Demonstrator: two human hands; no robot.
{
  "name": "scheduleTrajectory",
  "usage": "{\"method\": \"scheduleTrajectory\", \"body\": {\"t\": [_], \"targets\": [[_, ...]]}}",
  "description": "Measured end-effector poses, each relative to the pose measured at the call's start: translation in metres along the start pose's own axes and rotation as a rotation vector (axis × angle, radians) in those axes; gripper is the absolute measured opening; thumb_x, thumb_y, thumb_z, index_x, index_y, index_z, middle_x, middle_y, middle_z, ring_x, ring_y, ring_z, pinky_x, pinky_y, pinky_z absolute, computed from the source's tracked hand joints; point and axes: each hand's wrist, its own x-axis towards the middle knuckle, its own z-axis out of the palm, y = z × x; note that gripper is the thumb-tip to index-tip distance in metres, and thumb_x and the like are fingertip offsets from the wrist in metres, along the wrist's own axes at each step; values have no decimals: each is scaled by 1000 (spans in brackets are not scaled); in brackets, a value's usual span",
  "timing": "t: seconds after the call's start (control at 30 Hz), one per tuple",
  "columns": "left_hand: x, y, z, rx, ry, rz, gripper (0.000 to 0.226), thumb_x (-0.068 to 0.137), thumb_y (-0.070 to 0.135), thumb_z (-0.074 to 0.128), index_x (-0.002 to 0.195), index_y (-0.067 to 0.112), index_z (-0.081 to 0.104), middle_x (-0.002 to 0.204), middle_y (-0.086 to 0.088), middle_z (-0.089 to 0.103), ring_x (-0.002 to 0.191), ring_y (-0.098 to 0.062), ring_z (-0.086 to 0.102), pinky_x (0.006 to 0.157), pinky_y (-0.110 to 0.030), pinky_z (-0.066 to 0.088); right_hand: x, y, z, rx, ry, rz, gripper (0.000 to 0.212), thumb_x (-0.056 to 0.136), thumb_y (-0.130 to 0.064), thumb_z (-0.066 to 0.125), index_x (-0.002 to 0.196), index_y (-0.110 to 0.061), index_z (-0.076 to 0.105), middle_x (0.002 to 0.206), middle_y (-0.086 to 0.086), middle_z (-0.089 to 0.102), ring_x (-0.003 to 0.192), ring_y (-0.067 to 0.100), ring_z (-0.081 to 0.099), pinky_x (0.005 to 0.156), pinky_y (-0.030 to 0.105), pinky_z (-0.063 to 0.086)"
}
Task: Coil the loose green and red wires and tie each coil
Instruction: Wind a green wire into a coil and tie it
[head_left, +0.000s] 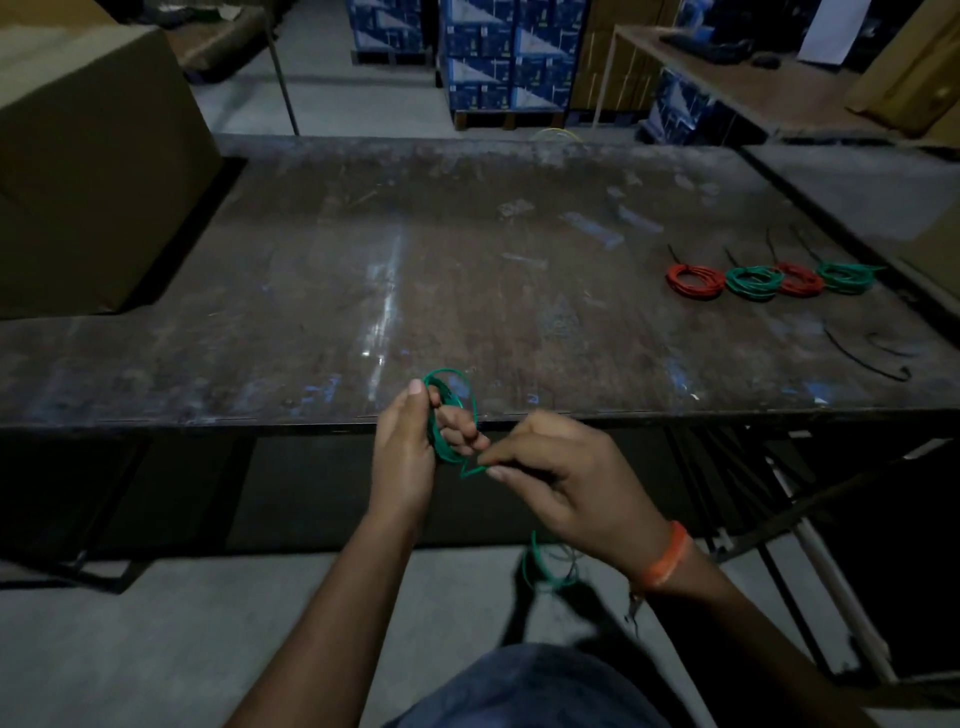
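My left hand grips a small coil of green wire wound around its fingers, held just over the near edge of the worn table. My right hand pinches the same wire's free strand close to the coil. The loose tail of the wire hangs in loops below my right wrist, blurred. At the table's right side lie several finished coils in a row: a red coil, a green coil, another red coil and another green coil, each with a black tie sticking up.
Two loose black cable ties lie on the table near its right edge. A large cardboard box stands at the left. Stacked blue cartons and a second table are behind. Metal table legs run below right.
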Motion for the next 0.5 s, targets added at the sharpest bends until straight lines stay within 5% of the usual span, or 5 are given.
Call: {"method": "scheduleTrajectory", "body": {"t": [0.17,0.3,0.5], "targets": [[-7,-5,1,175,-126,37,51,104,35,40,84,-10,50,56,-13,51,44,-19,44,40,-23,38,30,-4,-5,-17,15,-54,13,91,-9,74,104,-9,77,88,4,65,79,12,63,73,21,48],[-11,0,4,88,-257,-65,30,96,35,41,83,9,48,50,3,32,41,-6,24,40,-17,19,48,6,-18,-34,55,-13,10,90,-8,75,99,-10,76,87,-1,68,82,8,62,74,18,46],[-22,6,11,22,-352,-221,36,99,42,43,84,10,51,50,5,26,38,-4,19,40,-13,21,47,27,-7,118,138,140,5,92,-12,73,96,-11,76,87,0,68,86,10,65,77,23,48]]}}
